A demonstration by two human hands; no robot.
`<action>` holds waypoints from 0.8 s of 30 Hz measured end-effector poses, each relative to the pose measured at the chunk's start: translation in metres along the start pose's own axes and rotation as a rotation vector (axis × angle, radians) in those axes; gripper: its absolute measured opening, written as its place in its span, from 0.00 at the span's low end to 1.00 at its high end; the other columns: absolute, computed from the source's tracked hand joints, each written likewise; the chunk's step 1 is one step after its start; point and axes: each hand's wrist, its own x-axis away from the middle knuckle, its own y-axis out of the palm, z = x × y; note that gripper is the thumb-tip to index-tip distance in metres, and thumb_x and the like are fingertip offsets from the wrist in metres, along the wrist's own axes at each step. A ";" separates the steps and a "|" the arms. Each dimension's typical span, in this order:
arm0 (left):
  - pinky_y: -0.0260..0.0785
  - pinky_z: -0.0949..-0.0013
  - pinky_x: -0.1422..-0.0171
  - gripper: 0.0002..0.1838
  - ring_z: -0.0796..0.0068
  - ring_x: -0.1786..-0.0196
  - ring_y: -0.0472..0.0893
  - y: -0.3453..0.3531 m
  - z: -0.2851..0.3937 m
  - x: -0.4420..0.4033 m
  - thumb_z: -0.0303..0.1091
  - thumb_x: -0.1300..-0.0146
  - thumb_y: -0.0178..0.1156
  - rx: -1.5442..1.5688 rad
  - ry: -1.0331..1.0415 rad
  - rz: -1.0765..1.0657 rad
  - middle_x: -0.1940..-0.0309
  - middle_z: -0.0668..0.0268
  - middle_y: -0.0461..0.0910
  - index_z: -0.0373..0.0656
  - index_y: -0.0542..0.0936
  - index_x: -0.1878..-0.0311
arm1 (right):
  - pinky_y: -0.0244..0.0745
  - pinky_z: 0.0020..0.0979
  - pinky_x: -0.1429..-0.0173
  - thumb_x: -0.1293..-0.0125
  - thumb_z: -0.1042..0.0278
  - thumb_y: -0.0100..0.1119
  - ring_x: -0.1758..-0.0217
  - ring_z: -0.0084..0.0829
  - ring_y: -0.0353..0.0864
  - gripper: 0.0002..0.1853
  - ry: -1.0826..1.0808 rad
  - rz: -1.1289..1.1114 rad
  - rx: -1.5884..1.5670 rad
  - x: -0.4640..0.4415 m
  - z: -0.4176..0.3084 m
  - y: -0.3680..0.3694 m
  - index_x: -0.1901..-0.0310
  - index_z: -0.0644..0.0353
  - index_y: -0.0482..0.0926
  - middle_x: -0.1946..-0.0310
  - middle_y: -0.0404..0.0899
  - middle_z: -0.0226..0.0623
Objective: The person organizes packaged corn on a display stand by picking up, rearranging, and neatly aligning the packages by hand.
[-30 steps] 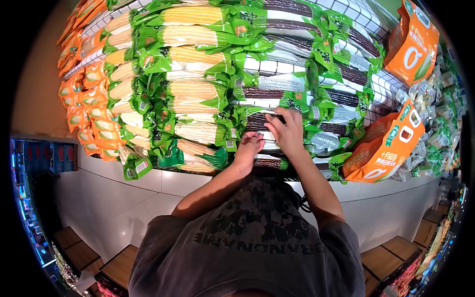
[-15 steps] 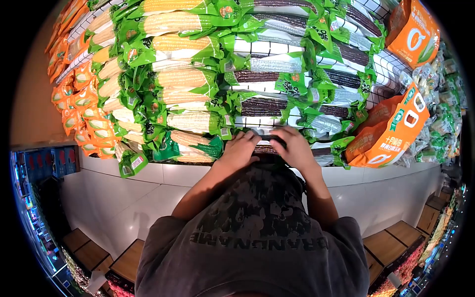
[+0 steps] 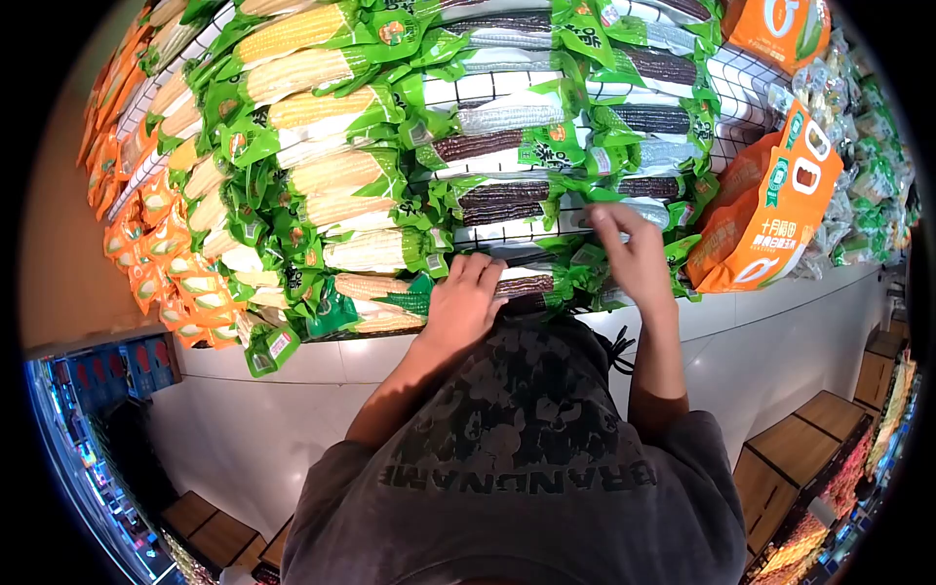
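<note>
My left hand is at the front edge of the display, its fingers bent over the left end of a packed purple corn cob. The thumb lies on the near side of that pack, and the hand covers its end. My right hand is raised over the packs to the right, fingers loosely bent and apart, with nothing visible in them. Close behind its fingertips lies a silvery corn pack. A dark corn pack lies beyond my left hand.
Pale corn packs in green wrappers fill the left rows. Orange corn bags stand at the right, and smaller orange packs lie far left. A white ledge runs along the front. Wooden boxes stand behind me.
My right hand has left the front purple corn pack and moved up and right. My left hand stays at that pack's left end. The view has turned slightly.
</note>
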 end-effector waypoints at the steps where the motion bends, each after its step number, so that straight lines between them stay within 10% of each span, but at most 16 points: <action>1: 0.80 0.54 0.45 0.29 0.55 0.37 0.77 -0.008 0.004 0.001 0.34 0.42 0.77 -0.010 -0.016 0.046 0.43 0.62 0.78 0.44 0.80 0.36 | 0.80 0.32 0.45 0.16 0.62 0.57 0.55 0.30 0.87 0.16 0.003 0.008 -0.003 -0.003 0.003 -0.002 0.47 0.68 0.87 0.59 0.90 0.40; 9: 0.77 0.58 0.40 0.29 0.47 0.44 0.84 -0.061 0.024 0.019 0.30 0.43 0.81 0.336 -0.153 0.193 0.45 0.54 0.82 0.38 0.81 0.39 | 0.80 0.39 0.48 0.13 0.52 0.48 0.57 0.40 0.90 0.24 0.148 0.034 -0.026 -0.011 0.022 0.012 0.45 0.66 0.85 0.62 0.88 0.52; 17: 0.77 0.64 0.43 0.31 0.54 0.48 0.84 -0.071 -0.021 0.050 0.23 0.46 0.81 0.418 -0.155 0.290 0.49 0.56 0.82 0.38 0.81 0.39 | 0.79 0.31 0.41 0.11 0.46 0.43 0.47 0.30 0.87 0.29 0.323 -0.415 -0.317 -0.021 0.030 0.044 0.40 0.66 0.83 0.50 0.89 0.39; 19: 0.75 0.63 0.37 0.31 0.56 0.46 0.84 -0.073 -0.027 0.055 0.21 0.47 0.81 0.467 -0.217 0.278 0.50 0.55 0.82 0.37 0.80 0.38 | 0.80 0.35 0.35 0.11 0.47 0.44 0.39 0.31 0.87 0.26 0.385 -0.622 -0.834 -0.014 0.033 0.052 0.32 0.62 0.78 0.42 0.87 0.41; 21: 0.74 0.62 0.35 0.31 0.58 0.45 0.83 -0.068 -0.032 0.059 0.21 0.47 0.81 0.591 -0.216 0.292 0.50 0.56 0.81 0.37 0.80 0.39 | 0.80 0.39 0.28 0.12 0.60 0.46 0.32 0.41 0.86 0.21 0.187 -0.831 -0.998 -0.003 0.023 0.057 0.28 0.63 0.74 0.38 0.85 0.50; 24: 0.71 0.63 0.31 0.32 0.67 0.40 0.82 -0.056 -0.023 0.055 0.20 0.43 0.80 0.818 -0.235 0.265 0.46 0.61 0.82 0.39 0.78 0.36 | 0.75 0.36 0.24 0.27 0.74 0.71 0.30 0.31 0.81 0.24 0.069 -1.026 -0.977 0.006 0.008 0.068 0.33 0.60 0.77 0.32 0.81 0.39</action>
